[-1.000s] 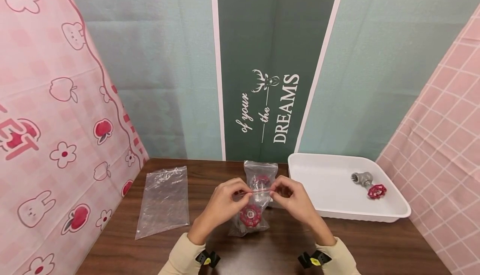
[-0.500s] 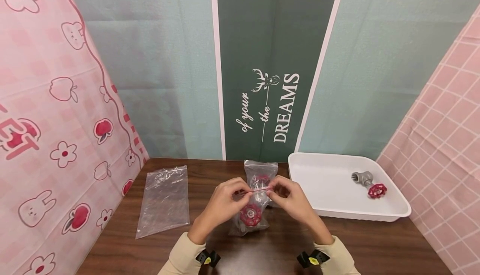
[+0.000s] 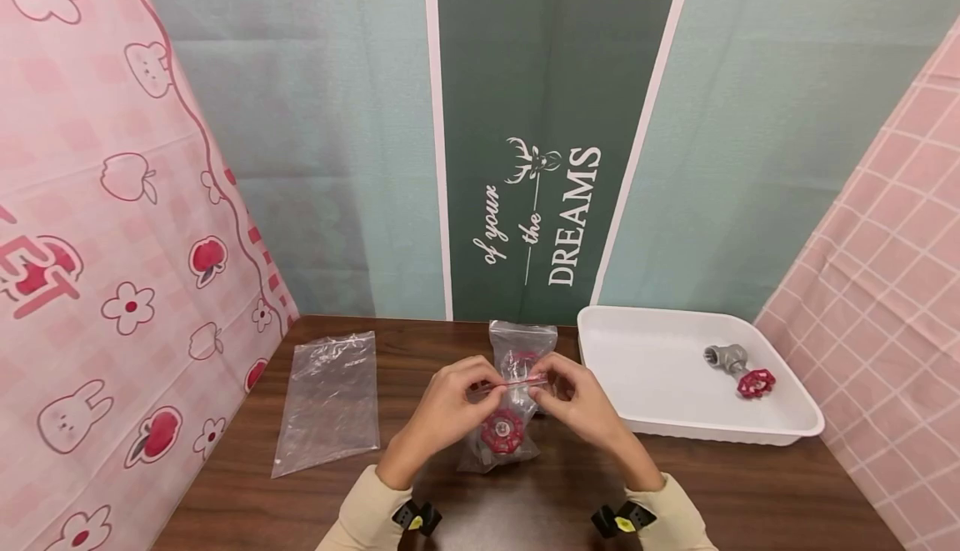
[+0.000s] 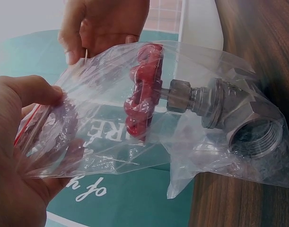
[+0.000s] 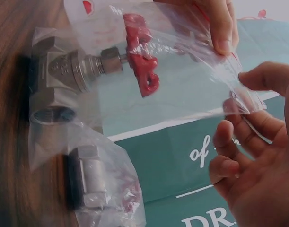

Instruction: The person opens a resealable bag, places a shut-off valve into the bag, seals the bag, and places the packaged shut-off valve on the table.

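A clear zip bag [image 4: 101, 156] stands on the table with a metal valve [image 4: 205, 101] inside, its red handwheel [image 3: 502, 431] facing up. My left hand [image 3: 450, 401] pinches the left end of the bag's red-lined top edge between thumb and fingers. At the right end of that edge, my right hand [image 3: 577, 397] pinches the strip, as the right wrist view also shows. Just behind is a second zip bag [image 3: 522, 336] holding another valve [image 5: 92, 177], partly hidden by the hands and the front bag.
To the left, a flat clear zip bag [image 3: 327, 405] lies on the brown table [image 3: 240, 484]. A white tray [image 3: 637, 376] at the right holds a bare valve [image 3: 727, 358] with a red handwheel. Patterned cloths hang around the table.
My right hand has slid a little to the left along the bag's top edge. The left hand keeps its pinch in the same place.
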The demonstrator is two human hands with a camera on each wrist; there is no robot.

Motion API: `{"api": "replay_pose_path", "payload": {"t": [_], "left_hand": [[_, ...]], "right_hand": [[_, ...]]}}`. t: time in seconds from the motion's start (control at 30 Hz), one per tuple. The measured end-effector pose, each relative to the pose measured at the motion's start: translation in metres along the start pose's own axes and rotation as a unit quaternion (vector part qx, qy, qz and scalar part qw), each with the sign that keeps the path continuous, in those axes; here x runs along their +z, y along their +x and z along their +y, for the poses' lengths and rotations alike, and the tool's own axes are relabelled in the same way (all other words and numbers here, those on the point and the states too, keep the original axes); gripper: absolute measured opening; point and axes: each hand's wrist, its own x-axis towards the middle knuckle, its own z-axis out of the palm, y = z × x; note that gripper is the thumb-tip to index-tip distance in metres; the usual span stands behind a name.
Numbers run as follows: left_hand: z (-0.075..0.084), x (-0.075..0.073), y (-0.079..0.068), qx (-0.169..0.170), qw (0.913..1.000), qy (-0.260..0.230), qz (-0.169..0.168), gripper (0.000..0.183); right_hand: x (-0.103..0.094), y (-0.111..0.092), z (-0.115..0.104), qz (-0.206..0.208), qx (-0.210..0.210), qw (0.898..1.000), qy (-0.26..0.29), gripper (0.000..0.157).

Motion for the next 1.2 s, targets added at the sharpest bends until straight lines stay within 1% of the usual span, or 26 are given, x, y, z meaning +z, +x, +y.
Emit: {"api": "replay_pose_path", "payload": {"t": [0.17, 0.3, 0.37, 0.53, 0.63, 0.73, 0.8, 0.87, 0.9, 1.0, 1.1, 1.2], "left_hand": [[0.0, 0.0, 0.0, -0.003, 1.0, -0.004, 0.001, 0.009], [0.0, 0.0, 0.0, -0.005, 1.0, -0.005, -0.002, 0.009], [0.0, 0.0, 0.0, -0.004, 1.0, -0.004, -0.001, 0.009], [-0.001, -0.001, 0.0, -0.009, 1.0, -0.002, -0.001, 0.007], [-0.002, -0.002, 0.0, -0.028, 0.9994, -0.012, -0.012, 0.004], [-0.004, -0.003, -0.001, -0.064, 0.9967, -0.041, -0.03, 0.005], [-0.005, -0.005, -0.002, -0.084, 0.994, -0.06, -0.036, 0.006], [-0.007, -0.007, -0.002, -0.095, 0.9923, -0.07, -0.038, 0.005], [-0.007, -0.008, -0.002, -0.096, 0.9923, -0.069, -0.037, 0.005], [-0.009, -0.009, -0.002, -0.094, 0.9926, -0.071, -0.03, 0.004], [-0.012, -0.009, -0.003, -0.1, 0.9916, -0.079, -0.024, 0.004], [-0.016, -0.008, -0.003, -0.111, 0.9899, -0.086, -0.019, 0.004]], "right_hand": [[0.004, 0.0, 0.001, 0.016, -0.008, 1.0, 0.008, 0.01], [0.006, 0.0, 0.001, 0.03, -0.021, 0.999, 0.018, 0.008], [0.005, 0.0, 0.001, 0.035, -0.027, 0.999, 0.019, 0.009], [0.003, 0.001, 0.001, 0.048, -0.035, 0.998, 0.005, 0.017], [0.002, 0.001, 0.001, 0.054, -0.029, 0.998, -0.005, 0.017], [0.001, 0.002, 0.001, 0.059, -0.012, 0.998, -0.01, 0.013], [0.001, 0.001, 0.003, 0.054, 0.004, 0.998, -0.01, 0.01], [0.002, 0.0, 0.004, 0.041, 0.021, 0.999, -0.007, 0.01], [0.002, 0.0, 0.004, 0.029, 0.032, 0.999, -0.003, 0.014], [0.005, -0.003, 0.007, -0.021, 0.074, 0.997, 0.009, 0.037], [0.01, -0.008, 0.011, -0.087, 0.112, 0.99, 0.025, 0.058], [0.018, -0.013, 0.018, -0.156, 0.128, 0.978, 0.042, 0.068]]}}
